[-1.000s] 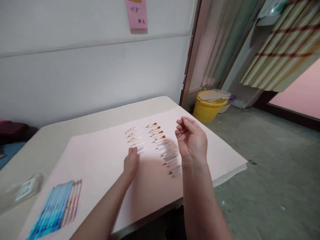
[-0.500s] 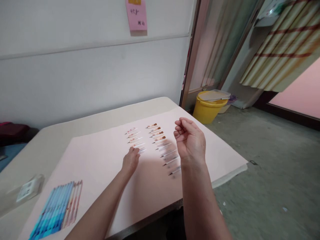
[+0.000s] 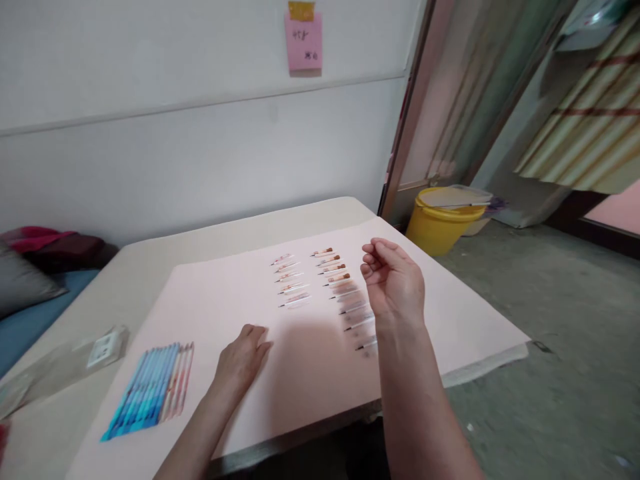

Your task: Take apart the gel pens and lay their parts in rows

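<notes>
My left hand [image 3: 243, 357] is low over the pink sheet [image 3: 225, 280], fingers stretched out and holding nothing. It is between a set of blue pens [image 3: 143, 390] with a few pinkish pens [image 3: 177, 383] beside them, and a left column of slim clear pens [image 3: 295, 300] with dark tips. Raised above the sheet, my right hand [image 3: 393, 280] has curled fingers with the thumb against them; nothing shows in it. Beside and partly behind it runs a second column of pens, the far ones brown-topped [image 3: 340, 277], the near ones clear [image 3: 357, 325] and in shadow.
A clear plastic bag [image 3: 75, 360] with a white label lies on the table's left. Beyond that edge are a grey cushion [image 3: 25, 280] and dark red cloth. A yellow bucket [image 3: 443, 227] stands on the floor at the right. A pink note [image 3: 304, 43] is taped to the wall.
My left hand has let go at the near end of the left pen column and drawn back to the left. My right hand keeps its pose. The view has turned slightly left.
</notes>
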`<state>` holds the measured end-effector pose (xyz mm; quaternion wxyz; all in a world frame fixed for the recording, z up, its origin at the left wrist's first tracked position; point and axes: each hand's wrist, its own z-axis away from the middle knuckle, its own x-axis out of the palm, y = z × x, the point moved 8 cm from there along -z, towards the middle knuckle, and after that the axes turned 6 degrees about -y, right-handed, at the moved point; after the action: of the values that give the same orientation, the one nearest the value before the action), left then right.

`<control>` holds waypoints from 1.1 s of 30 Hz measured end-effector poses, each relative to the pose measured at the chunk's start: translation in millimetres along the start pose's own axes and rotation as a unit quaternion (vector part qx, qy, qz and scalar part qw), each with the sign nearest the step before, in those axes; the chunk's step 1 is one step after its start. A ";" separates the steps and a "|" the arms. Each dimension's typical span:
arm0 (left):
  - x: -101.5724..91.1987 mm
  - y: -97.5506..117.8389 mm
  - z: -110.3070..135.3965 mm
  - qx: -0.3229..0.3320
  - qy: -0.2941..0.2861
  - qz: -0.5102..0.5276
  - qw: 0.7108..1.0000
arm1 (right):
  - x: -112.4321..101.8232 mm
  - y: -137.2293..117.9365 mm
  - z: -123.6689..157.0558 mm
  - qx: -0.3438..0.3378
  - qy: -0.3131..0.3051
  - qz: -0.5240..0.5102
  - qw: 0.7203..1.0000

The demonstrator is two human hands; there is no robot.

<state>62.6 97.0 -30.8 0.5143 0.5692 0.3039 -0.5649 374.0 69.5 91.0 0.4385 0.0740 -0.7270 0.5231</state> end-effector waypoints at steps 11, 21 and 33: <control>16.4 -32.7 27.2 -0.024 -0.020 -0.043 0.999 | 34.4 56.2 17.6 0.056 -0.064 0.089 0.992; -4.2 -93.7 43.1 -0.162 -0.037 0.022 0.986 | 55.7 100.0 39.9 0.102 -0.113 0.143 0.978; -2.3 -97.6 34.2 -0.143 -0.040 0.003 0.989 | 63.2 130.3 55.3 0.160 -0.147 0.169 0.961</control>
<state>-39.6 93.7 -46.5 0.6039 0.4673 0.3593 -0.5366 231.0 103.6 41.7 0.2144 0.0950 -0.6920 0.6827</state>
